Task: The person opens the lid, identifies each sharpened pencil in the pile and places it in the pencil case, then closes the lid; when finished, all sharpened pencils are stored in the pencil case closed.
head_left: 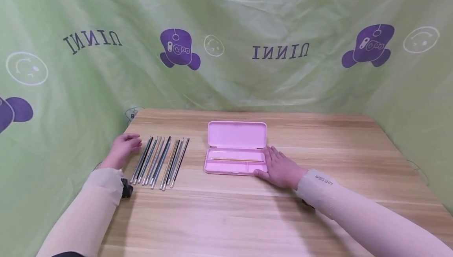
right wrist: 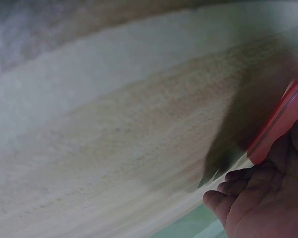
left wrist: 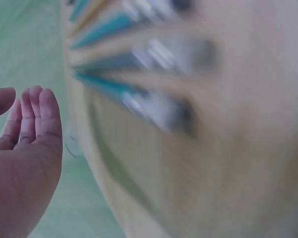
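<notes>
Pink and open, the case (head_left: 237, 135) lies on the counter (head_left: 219, 217), one pencil (head_left: 236, 159) in its rear compartment. The left grip (head_left: 125, 146), relaxed and holding nothing, hangs just beside the pencil row (head_left: 161, 162); the right grip (head_left: 281, 167) rests straight-fingered against the case's right side. Apparently a pencil is being reached for, which calls for pinching one from its neighbours. The left wrist view blurs the pencils' near ends; the right wrist view cuts off the case.

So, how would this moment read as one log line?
left hand: empty, beside loose pencils | right hand: touching pencil case | pencil case: open, one pencil inside
</notes>
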Tool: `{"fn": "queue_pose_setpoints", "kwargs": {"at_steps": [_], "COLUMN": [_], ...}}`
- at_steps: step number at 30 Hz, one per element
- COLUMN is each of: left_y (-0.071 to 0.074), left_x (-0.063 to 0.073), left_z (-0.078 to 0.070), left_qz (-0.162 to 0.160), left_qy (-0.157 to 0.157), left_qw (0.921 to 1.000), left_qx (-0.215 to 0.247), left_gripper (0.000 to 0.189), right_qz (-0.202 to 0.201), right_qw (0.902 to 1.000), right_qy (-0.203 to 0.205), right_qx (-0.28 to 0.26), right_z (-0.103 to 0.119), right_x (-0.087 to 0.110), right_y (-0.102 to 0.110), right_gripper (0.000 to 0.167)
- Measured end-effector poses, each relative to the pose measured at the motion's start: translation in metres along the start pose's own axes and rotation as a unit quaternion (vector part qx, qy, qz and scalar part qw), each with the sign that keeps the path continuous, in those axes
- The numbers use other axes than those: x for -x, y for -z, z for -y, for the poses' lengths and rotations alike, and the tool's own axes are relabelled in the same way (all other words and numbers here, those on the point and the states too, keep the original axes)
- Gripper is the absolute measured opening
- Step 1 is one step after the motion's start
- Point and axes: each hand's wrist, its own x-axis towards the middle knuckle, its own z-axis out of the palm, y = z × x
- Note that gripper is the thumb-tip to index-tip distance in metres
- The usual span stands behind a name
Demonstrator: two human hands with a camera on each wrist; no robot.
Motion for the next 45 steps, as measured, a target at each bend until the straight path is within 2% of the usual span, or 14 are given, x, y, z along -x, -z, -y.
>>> {"fn": "queue_pose_setpoints", "kwargs": {"at_steps": [2, 4, 7, 11, 15, 18, 21, 25, 28, 31, 35, 40, 45], "left_y": [0.005, 0.007, 0.006, -0.003, -0.009, -0.01, -0.012, -0.016, -0.018, -0.015, -0.006, 0.002, -0.006], "left_x": [0.003, 0.004, 0.006, 0.008, 0.008, 0.005, 0.003, 0.0, -0.001, -0.001, 0.004, 0.005, -0.002], "left_z": [0.008, 0.014, 0.017, 0.015, 0.01, 0.007, 0.003, 0.0, -0.002, -0.001, 0.002, -0.003, -0.019], "left_qz": [-0.01, -0.008, 0.007, 0.019, 0.033, 0.045, 0.05, 0.044, 0.04, 0.04, 0.042, 0.048, 0.064], "left_qy": [0.026, 0.049, 0.064, 0.037, -0.002, -0.007, 0.005, 0.033, 0.044, 0.045, 0.04, 0.024, 0.025], "left_qw": [0.9996, 0.9986, 0.9949, 0.9827, 0.9665, 0.9569, 0.9536, 0.9575, 0.9592, 0.9599, 0.9628, 0.975, 0.99], "left_qx": [-0.005, -0.021, -0.077, -0.18, -0.255, -0.287, -0.297, -0.283, -0.276, -0.274, -0.264, -0.215, -0.123], "left_gripper": [0.048, 0.047, 0.045, 0.043, 0.04, 0.037, 0.035, 0.034, 0.025, 0.015, 0.015, 0.026, 0.036], "right_qz": [0.0, 0.0, -0.004, -0.005, -0.007, -0.007, -0.008, -0.007, -0.007, -0.009, -0.004, -0.003, -0.003], "right_qw": [1.0, 1.0, 0.9999, 0.9999, 0.9998, 0.9998, 0.9998, 0.9998, 0.9998, 0.9998, 0.9998, 0.9998, 0.9997], "right_qy": [0.002, -0.001, -0.001, -0.005, -0.006, -0.006, -0.008, -0.008, -0.009, -0.009, -0.001, 0.004, 0.006], "right_qx": [-0.005, -0.006, -0.012, -0.014, -0.016, -0.015, -0.016, -0.018, -0.016, -0.017, -0.021, -0.02, -0.023], "right_z": [0.0, -0.001, -0.003, -0.005, -0.006, -0.006, -0.008, -0.009, -0.009, -0.007, -0.004, -0.003, -0.003], "right_x": [0.0, 0.001, 0.001, 0.001, 0.003, 0.003, 0.003, 0.002, 0.002, 0.001, -0.001, -0.002, -0.002], "right_y": [0.0, -0.001, -0.001, 0.0, 0.001, 0.001, 0.001, 0.0, 0.001, 0.003, 0.002, 0.001, -0.001], "right_gripper": [0.093, 0.093, 0.093, 0.093, 0.093, 0.093, 0.093, 0.093, 0.093, 0.094, 0.094, 0.094, 0.094]}}
